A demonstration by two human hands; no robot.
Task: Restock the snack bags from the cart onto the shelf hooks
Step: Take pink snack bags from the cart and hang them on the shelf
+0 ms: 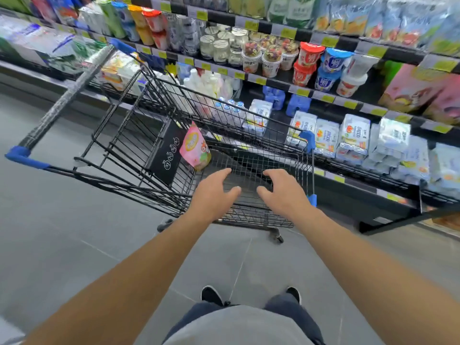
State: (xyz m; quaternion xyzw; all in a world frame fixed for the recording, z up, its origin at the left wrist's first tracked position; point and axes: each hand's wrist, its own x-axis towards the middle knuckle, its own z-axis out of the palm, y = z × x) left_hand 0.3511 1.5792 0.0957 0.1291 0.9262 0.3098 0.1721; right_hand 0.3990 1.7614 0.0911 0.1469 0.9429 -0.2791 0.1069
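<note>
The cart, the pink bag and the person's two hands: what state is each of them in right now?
Cart: standing beside the chilled shelves, basket nearly empty.
Pink snack bag: alone in the basket, upright, leaning against the black child-seat flap.
Left hand: open, fingers spread above the basket, holding nothing.
Right hand: open, fingers spread above the basket, holding nothing.
Chilled shelves: stocked with cups and packs.

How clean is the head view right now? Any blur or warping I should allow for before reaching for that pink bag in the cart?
Head view: wide-angle warping bends the shelves and cart handle; the left edge is motion-blurred. The pink snack bag and both hands, left hand and right hand, look fairly sharp; lighting is even, with glare on the wrapped packs at right.
</note>
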